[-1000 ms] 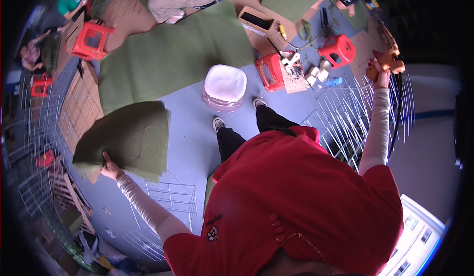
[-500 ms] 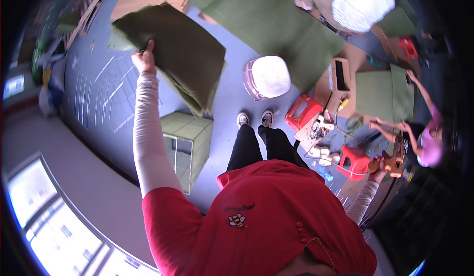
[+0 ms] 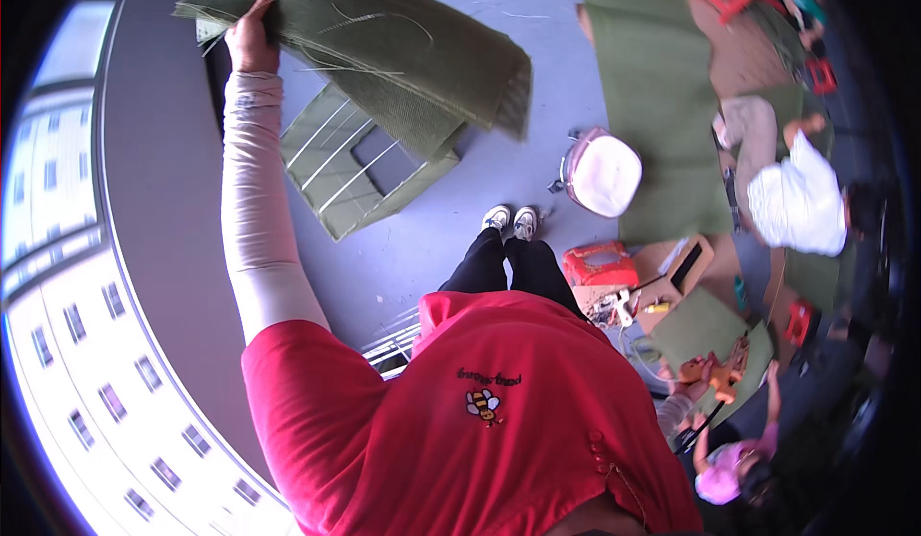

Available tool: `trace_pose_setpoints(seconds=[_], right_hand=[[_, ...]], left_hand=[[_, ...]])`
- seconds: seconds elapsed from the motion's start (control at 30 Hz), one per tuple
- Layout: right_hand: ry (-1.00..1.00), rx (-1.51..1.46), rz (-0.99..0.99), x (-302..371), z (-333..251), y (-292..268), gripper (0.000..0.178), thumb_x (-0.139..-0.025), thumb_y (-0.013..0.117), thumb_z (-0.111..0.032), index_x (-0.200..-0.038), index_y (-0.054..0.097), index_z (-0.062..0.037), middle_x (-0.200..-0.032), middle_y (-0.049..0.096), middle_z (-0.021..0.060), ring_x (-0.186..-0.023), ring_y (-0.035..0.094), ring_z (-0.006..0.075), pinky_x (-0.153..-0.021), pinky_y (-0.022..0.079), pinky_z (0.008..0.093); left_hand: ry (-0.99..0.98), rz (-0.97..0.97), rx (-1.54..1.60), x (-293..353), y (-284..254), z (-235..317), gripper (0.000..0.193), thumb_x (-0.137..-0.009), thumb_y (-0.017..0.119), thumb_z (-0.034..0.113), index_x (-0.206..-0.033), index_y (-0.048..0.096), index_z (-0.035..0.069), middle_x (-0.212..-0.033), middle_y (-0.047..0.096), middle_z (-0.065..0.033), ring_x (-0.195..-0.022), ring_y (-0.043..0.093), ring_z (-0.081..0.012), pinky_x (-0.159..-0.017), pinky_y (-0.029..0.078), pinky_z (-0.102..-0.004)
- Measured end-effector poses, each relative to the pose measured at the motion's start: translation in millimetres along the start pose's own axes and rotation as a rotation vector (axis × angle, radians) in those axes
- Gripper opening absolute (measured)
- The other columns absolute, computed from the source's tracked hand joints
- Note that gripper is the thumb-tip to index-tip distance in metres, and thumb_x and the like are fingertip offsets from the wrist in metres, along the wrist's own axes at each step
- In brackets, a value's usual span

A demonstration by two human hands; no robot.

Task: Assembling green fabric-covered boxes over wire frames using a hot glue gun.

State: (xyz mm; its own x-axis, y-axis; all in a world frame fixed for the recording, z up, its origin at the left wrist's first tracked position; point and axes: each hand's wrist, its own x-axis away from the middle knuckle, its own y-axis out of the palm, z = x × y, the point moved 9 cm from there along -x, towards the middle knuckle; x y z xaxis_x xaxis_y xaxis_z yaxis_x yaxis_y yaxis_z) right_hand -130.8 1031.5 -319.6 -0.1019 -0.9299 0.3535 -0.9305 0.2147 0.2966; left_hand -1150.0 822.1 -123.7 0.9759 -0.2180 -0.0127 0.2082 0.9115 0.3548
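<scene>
My left hand point(image 3: 253, 42) grips a stack of dark green woven fabric sheets point(image 3: 384, 27) by its left end, thumb on top. Loose threads trail from the sheets, which hang out over a box-shaped wire frame point(image 3: 336, 212) with green fabric on it. Far to the right, my right hand point(image 3: 700, 381) is closed around an orange gun-shaped tool point(image 3: 733, 371) with a black cord or hose. The tool's exact kind is too small to make out.
A white-topped stool point(image 3: 604, 173) stands ahead of my feet. Long green fabric point(image 3: 652, 104) covers the floor beyond it. Near a red stool point(image 3: 600, 264) lie cardboard and small tools. One person in white point(image 3: 801, 195) and another in pink point(image 3: 734, 478) are at the right.
My view has turned left, so the stools and people appear shifted right. The fabric stack has swung over the wire frame, still in my left hand. My right hand keeps the orange tool.
</scene>
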Motion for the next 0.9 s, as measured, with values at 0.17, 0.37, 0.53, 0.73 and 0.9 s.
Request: trace_pose_setpoints(seconds=[0.17,0.37,0.53,0.73,0.9], right_hand=[[0.034,0.062,-0.076,-42,13,4,0.031,-0.084,0.06,-0.024,-0.107,0.051,-0.0047,-0.074,0.051,-0.0004,-0.076,0.051,0.013,-0.074,0.044,0.0296],[0.088,0.066,-0.202,-70,26,74,0.023,-0.083,0.061,-0.022,-0.099,0.054,-0.0067,-0.079,0.055,0.001,-0.076,0.053,0.0139,-0.072,0.045,0.0281],[0.071,0.109,-0.066,-42,17,105,0.018,-0.084,0.059,-0.022,-0.094,0.056,-0.0082,-0.08,0.058,0.0022,-0.076,0.055,0.0139,-0.071,0.045,0.0279],[0.118,0.213,-0.223,11,14,142,0.017,-0.085,0.058,-0.023,-0.093,0.057,-0.0088,-0.079,0.058,0.0019,-0.076,0.055,0.0138,-0.07,0.045,0.0276],[0.025,0.29,-0.143,40,9,153,0.018,-0.085,0.059,-0.026,-0.09,0.056,-0.009,-0.078,0.058,0.0022,-0.072,0.055,0.0147,-0.067,0.044,0.0276]], left_hand=[[0.116,0.195,0.074,36,-203,159,0.018,-0.085,0.058,0.011,-0.099,0.06,-0.001,-0.096,0.063,-0.0088,-0.087,0.06,-0.0181,-0.08,0.048,-0.0294],[0.198,0.465,0.281,74,-404,210,0.02,-0.086,0.057,0.01,-0.102,0.056,-0.002,-0.098,0.061,-0.0103,-0.089,0.059,-0.0201,-0.083,0.05,-0.0354],[0.195,0.8,0.358,72,-548,136,0.023,-0.082,0.063,0.013,-0.099,0.058,-0.003,-0.096,0.062,-0.0109,-0.082,0.062,-0.0215,-0.079,0.053,-0.0353],[0.037,0.928,0.399,78,-684,23,0.042,-0.078,0.067,0.032,-0.104,0.057,0.0,-0.101,0.06,-0.0116,-0.086,0.058,-0.0236,-0.08,0.046,-0.0368],[-0.023,0.756,0.442,139,-778,-43,0.046,-0.078,0.064,0.042,-0.105,0.058,0.005,-0.106,0.06,-0.0098,-0.096,0.055,-0.0253,-0.088,0.043,-0.0371]])
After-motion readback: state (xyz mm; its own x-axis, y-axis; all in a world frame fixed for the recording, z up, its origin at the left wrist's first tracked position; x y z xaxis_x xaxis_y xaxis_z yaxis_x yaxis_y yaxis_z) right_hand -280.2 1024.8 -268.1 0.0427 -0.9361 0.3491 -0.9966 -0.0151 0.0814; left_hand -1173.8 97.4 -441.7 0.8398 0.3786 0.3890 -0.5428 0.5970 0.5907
